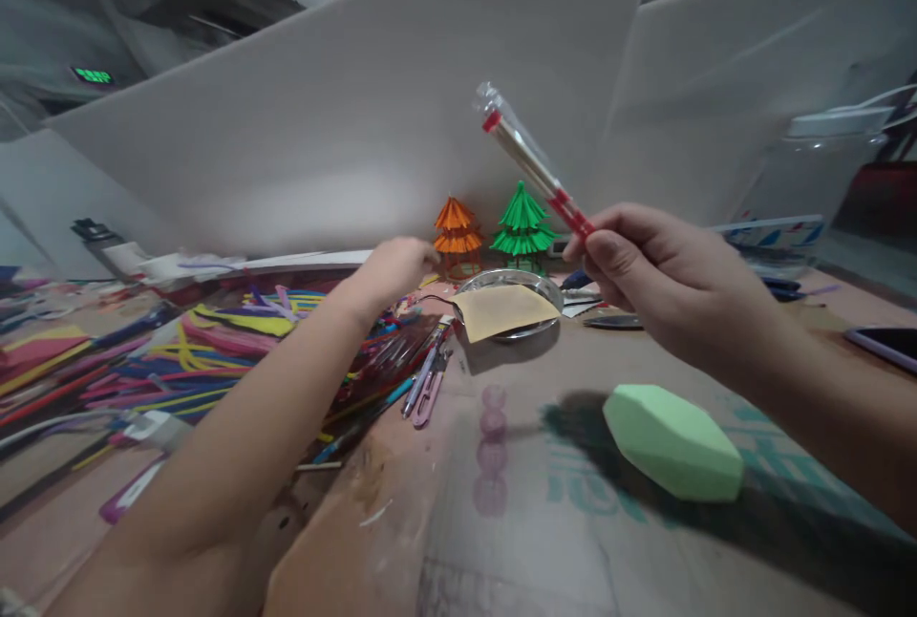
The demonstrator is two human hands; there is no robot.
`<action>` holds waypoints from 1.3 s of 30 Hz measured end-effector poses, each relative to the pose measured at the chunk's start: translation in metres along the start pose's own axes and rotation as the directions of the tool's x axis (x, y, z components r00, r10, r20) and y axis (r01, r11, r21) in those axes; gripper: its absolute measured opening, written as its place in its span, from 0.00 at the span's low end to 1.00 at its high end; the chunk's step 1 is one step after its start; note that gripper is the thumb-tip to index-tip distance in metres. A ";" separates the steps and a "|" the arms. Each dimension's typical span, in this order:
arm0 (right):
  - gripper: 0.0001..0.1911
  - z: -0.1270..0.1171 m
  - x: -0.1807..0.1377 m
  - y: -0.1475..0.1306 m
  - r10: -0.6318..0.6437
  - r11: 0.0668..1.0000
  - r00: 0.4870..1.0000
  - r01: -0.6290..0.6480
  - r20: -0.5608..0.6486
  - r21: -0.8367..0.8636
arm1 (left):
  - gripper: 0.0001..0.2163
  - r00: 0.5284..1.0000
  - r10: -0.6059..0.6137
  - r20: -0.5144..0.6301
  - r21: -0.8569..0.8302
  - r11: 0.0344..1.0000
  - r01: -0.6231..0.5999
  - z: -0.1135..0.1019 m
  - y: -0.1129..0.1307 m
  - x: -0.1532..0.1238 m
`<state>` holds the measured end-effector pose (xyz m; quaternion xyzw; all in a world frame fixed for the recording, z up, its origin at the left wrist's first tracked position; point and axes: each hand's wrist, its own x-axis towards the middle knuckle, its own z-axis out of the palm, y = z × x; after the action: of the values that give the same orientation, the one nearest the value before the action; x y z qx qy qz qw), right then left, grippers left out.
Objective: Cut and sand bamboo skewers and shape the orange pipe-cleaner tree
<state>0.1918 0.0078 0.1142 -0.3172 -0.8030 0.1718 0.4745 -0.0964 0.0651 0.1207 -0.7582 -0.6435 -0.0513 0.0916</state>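
Observation:
Raised over the table, my right hand (pixel 659 278) pinches the lower end of a slim clear plastic packet (pixel 528 160) with thin pale sticks and red bands inside. My left hand (pixel 397 268) reaches over the craft supplies toward the back; its fingers are mostly hidden behind the hand, so any grip is unclear. Just right of it stand an orange tiered pagoda model (pixel 458 240) and a green one (pixel 523 225). Before them, a yellow sheet (pixel 505 313) lies across a round metal dish (pixel 550 288). A pale green faceted block (pixel 673 445) rests below my right hand.
Colourful strips and pipe cleaners (pixel 207 350) cover the left side. A pink cutter (pixel 430 397) and a pen (pixel 421 383) lie left of centre. A clear jar (pixel 802 178) and a phone (pixel 885 348) are at right. White panels (pixel 358 101) rise behind the table.

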 end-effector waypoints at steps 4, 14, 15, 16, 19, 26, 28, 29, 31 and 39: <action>0.16 0.002 0.000 0.002 -0.022 0.999 0.998 0.023 0.054 -0.022 | 0.13 0.971 -0.097 0.217 0.157 0.986 0.063 0.052 -0.025 0.015; 0.16 0.003 -0.002 0.004 -0.014 1.000 0.995 0.016 0.099 -0.014 | 0.16 0.976 -0.108 0.189 0.269 0.962 0.055 0.071 -0.040 0.019; 0.16 0.003 -0.002 0.004 -0.016 1.000 0.995 0.017 0.099 -0.014 | 0.16 0.981 -0.103 0.163 0.268 0.962 0.056 0.070 -0.041 0.019; 0.16 0.003 -0.001 0.003 -0.019 1.000 0.995 0.020 0.099 -0.012 | 0.16 0.986 -0.097 0.133 0.265 0.962 0.059 0.068 -0.042 0.018; 0.16 0.004 -0.001 0.004 -0.022 1.000 0.994 0.023 0.105 -0.012 | 0.13 0.997 -0.072 0.016 0.242 0.968 0.066 0.061 -0.042 0.017; 0.16 0.003 -0.001 0.001 -0.025 1.000 0.993 0.027 0.112 -0.015 | 0.18 0.984 0.002 -0.179 0.133 0.991 0.022 0.047 -0.033 0.015; 0.16 0.002 -0.001 -0.001 -0.025 0.999 0.993 0.027 0.116 -0.020 | 0.16 0.986 0.013 -0.163 0.108 0.994 0.005 0.048 -0.034 0.017; 0.16 0.002 -0.002 -0.003 -0.024 0.999 0.992 0.027 0.121 -0.022 | 0.15 0.988 0.015 -0.153 0.097 0.995 0.000 0.049 -0.035 0.018; 0.16 0.001 -0.003 -0.005 -0.025 0.999 0.991 0.028 0.129 -0.020 | 0.13 0.990 0.008 -0.138 0.078 0.997 0.003 0.052 -0.038 0.019; 0.15 0.000 -0.004 -0.007 -0.022 1.000 0.990 0.023 0.136 -0.006 | 0.13 0.985 -0.053 -0.166 -0.006 0.999 0.053 0.062 -0.040 0.016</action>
<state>0.1906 -0.0003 0.1159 -0.2974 -0.8375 0.1849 0.4194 -0.1358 0.0997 0.0659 -0.7340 -0.6535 -0.1172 0.1432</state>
